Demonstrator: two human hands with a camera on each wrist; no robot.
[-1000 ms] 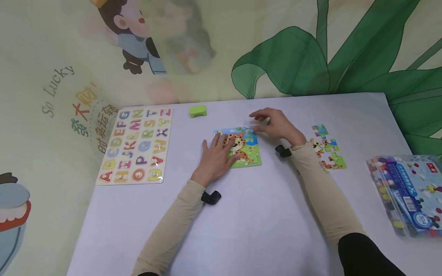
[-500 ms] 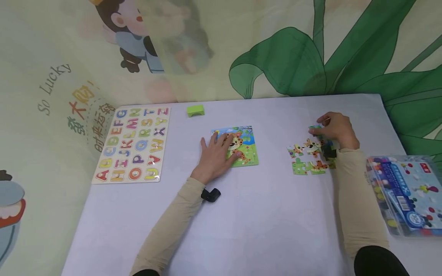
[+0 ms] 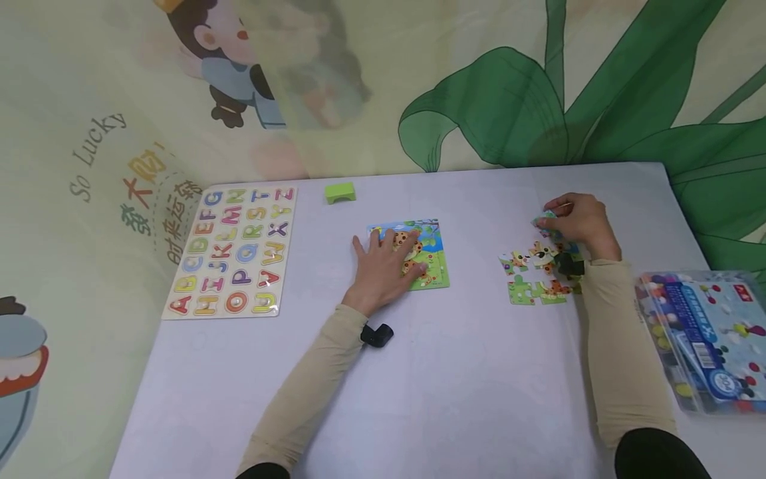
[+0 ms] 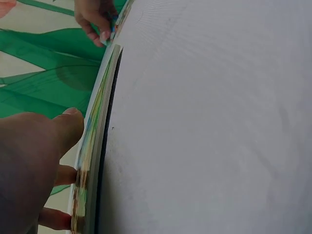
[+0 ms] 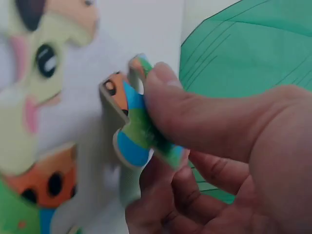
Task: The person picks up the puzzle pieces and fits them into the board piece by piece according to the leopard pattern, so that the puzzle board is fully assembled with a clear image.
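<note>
My left hand (image 3: 383,269) lies with its fingers spread on a square leopard jigsaw board (image 3: 439,266), covering much of its picture. The left wrist view shows the thumb and fingertips on the board's face (image 4: 90,146). At the right, my right hand (image 3: 583,223) pinches a jigsaw piece (image 5: 134,122) between thumb and fingers. That piece is blue, green and orange with a knobbed edge, and is tilted up off the table. Other loose leopard pieces (image 3: 520,293) lie just below this hand, some hidden under the wrist.
A wooden alphabet board (image 3: 230,266) lies at the left of the white table (image 3: 443,386). Near the back edge sits a green block (image 3: 340,192). A clear plastic case (image 3: 706,346) with coloured contents lies at the right edge, beside the right forearm.
My right hand has gone from beside the board to the loose pieces at the right and lifted one. My left hand has shifted slightly rightward on the board.
</note>
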